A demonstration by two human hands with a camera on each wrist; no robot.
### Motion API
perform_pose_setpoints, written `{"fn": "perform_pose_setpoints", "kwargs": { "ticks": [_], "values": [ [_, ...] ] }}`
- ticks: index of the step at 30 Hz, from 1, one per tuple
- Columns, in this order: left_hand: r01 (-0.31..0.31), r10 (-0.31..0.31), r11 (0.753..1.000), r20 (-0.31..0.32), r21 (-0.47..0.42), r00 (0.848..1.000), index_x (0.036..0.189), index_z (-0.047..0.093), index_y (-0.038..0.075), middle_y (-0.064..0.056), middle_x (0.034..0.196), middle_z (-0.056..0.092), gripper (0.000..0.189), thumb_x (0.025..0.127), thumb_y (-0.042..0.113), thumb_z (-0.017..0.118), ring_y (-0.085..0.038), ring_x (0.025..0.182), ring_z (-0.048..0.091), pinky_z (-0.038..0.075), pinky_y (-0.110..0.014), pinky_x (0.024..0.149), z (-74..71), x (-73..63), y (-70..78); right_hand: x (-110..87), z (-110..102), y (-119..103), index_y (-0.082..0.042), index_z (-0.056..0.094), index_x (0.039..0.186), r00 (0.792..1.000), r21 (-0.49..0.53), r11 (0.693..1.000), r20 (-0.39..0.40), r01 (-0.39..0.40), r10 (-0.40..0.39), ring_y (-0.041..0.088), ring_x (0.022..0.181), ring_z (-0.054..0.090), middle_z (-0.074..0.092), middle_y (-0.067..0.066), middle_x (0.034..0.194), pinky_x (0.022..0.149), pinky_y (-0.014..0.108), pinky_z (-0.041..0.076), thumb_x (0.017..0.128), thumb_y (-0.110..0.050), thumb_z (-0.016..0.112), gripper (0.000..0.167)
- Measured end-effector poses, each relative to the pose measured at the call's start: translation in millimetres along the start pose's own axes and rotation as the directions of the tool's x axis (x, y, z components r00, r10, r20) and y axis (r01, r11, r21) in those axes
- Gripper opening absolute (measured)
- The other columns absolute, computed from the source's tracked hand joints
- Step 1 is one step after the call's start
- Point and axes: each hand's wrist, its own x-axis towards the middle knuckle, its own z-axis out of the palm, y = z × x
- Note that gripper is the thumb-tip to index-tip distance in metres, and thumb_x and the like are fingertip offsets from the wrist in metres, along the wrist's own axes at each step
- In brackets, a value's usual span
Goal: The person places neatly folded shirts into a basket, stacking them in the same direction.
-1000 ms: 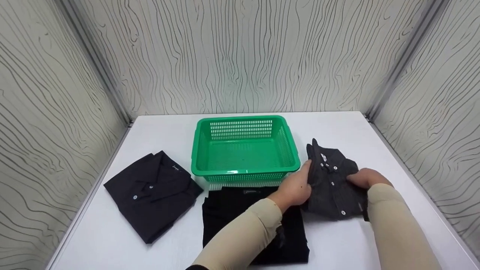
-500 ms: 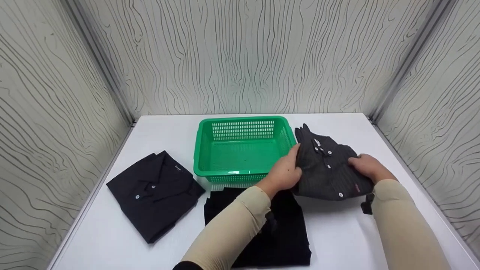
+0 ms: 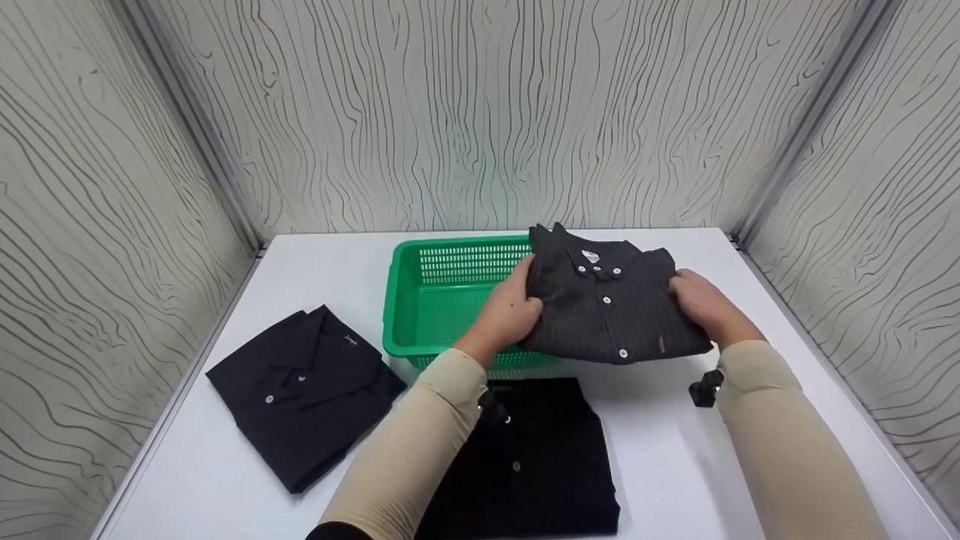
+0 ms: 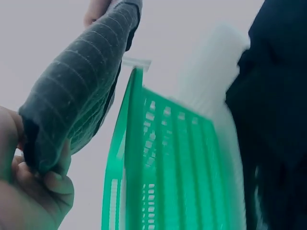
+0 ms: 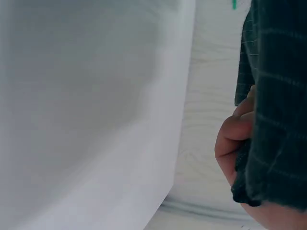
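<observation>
A folded dark grey shirt (image 3: 600,315) with white buttons is held up off the table between both hands. My left hand (image 3: 507,311) grips its left edge, thumb on top and fingers curled beneath, as the left wrist view shows at the cloth (image 4: 72,91). On the opposite edge my right hand (image 3: 701,300) pinches the fabric; in the right wrist view its curled fingers (image 5: 232,136) wrap the fold. The shirt overlaps the right part of the green basket (image 3: 450,304) in the head view, hiding that rim. The visible basket floor is bare.
A folded navy shirt (image 3: 300,405) lies on the white table (image 3: 660,457) at left. A folded black shirt (image 3: 547,465) lies in front of the basket, partly under my left forearm. Patterned panels (image 3: 480,112) enclose the table at back and sides.
The dark grey shirt has been lifted off the table at right and carried left and up, over the basket's right side. Both hands moved with it; the other shirts stayed put.
</observation>
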Motion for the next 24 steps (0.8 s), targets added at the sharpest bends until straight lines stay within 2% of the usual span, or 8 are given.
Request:
{"fn": "perform_pose_setpoints", "kwargs": {
  "ticks": [5, 8, 11, 14, 20, 22, 24],
  "values": [
    [0.001, 0.0, 1.0, -0.05, 0.01, 0.999, 0.163, 0.021, 0.019, -0.012, 0.152, 0.047, 0.074, 0.095, 0.004, 0.047, -0.022, 0.127, 0.054, 0.045, -0.041, 0.099, -28.2, -0.5, -17.6, 4.9, 13.4, -20.0, 0.007, 0.031, 0.149, 0.999, 0.001, 0.999, 0.02, 0.036, -0.036, 0.032, 0.101, 0.051, 0.047, 0.025, 0.128, 0.079, 0.04, 0.047, 0.103, -0.022, 0.036, 0.055],
    [0.001, 0.004, 0.999, -0.095, 0.045, 0.995, 0.162, 0.02, 0.019, -0.015, 0.139, 0.058, 0.074, 0.095, 0.004, 0.047, -0.024, 0.108, 0.062, 0.047, -0.04, 0.087, -44.3, -3.1, -28.3, 8.9, 25.0, -29.5, 0.006, 0.034, 0.149, 0.997, -0.003, 0.997, 0.008, 0.078, -0.078, 0.033, 0.107, 0.052, 0.049, 0.025, 0.131, 0.088, 0.044, 0.046, 0.106, -0.024, 0.041, 0.053],
    [0.011, 0.002, 0.996, -0.15, 0.085, 0.989, 0.162, 0.019, 0.019, -0.015, 0.124, 0.066, 0.075, 0.094, 0.003, 0.046, -0.023, 0.09, 0.062, 0.046, -0.039, 0.077, -58.5, -6.9, -37.8, 13.2, 37.6, -38.3, 0.003, 0.035, 0.15, 0.992, -0.003, 0.992, -0.006, 0.124, -0.124, 0.035, 0.111, 0.052, 0.05, 0.025, 0.133, 0.094, 0.05, 0.043, 0.107, -0.026, 0.044, 0.053],
    [0.03, -0.005, 0.992, -0.199, 0.119, 0.98, 0.162, 0.02, 0.02, -0.015, 0.118, 0.068, 0.074, 0.095, 0.004, 0.047, -0.022, 0.085, 0.061, 0.046, -0.038, 0.073, -70.4, -11.0, -47.0, 17.3, 49.8, -47.1, 0.002, 0.036, 0.151, 0.986, -0.028, 0.986, -0.014, 0.167, -0.167, 0.036, 0.113, 0.052, 0.05, 0.025, 0.136, 0.098, 0.054, 0.042, 0.108, -0.026, 0.044, 0.052],
    [0.051, -0.005, 0.983, -0.252, 0.177, 0.968, 0.161, 0.023, 0.021, -0.014, 0.117, 0.068, 0.073, 0.096, 0.003, 0.051, -0.022, 0.09, 0.064, 0.051, -0.04, 0.077, -89.7, -16.6, -63.1, 26.7, 67.8, -62.4, 0.003, 0.035, 0.151, 0.982, -0.051, 0.98, 0.021, 0.191, -0.19, 0.037, 0.116, 0.053, 0.051, 0.026, 0.138, 0.101, 0.057, 0.043, 0.108, -0.019, 0.038, 0.049],
    [0.051, 0.0, 0.981, -0.258, 0.189, 0.966, 0.161, 0.025, 0.022, -0.013, 0.123, 0.067, 0.072, 0.097, 0.002, 0.052, -0.022, 0.098, 0.065, 0.052, -0.041, 0.083, -95.0, -18.2, -67.6, 29.7, 72.7, -68.0, 0.004, 0.034, 0.151, 0.98, -0.065, 0.978, 0.03, 0.199, -0.198, 0.038, 0.119, 0.053, 0.05, 0.027, 0.139, 0.103, 0.057, 0.042, 0.107, -0.016, 0.037, 0.049],
    [0.048, 0.008, 0.978, -0.267, 0.203, 0.964, 0.16, 0.028, 0.024, -0.012, 0.133, 0.063, 0.071, 0.097, 0.002, 0.053, -0.023, 0.111, 0.063, 0.05, -0.042, 0.092, -100.1, -19.8, -72.0, 32.7, 77.0, -73.5, 0.004, 0.035, 0.151, 0.978, -0.089, 0.974, 0.026, 0.211, -0.209, 0.039, 0.121, 0.054, 0.05, 0.028, 0.14, 0.103, 0.057, 0.042, 0.106, -0.013, 0.037, 0.048]
  ]
}}
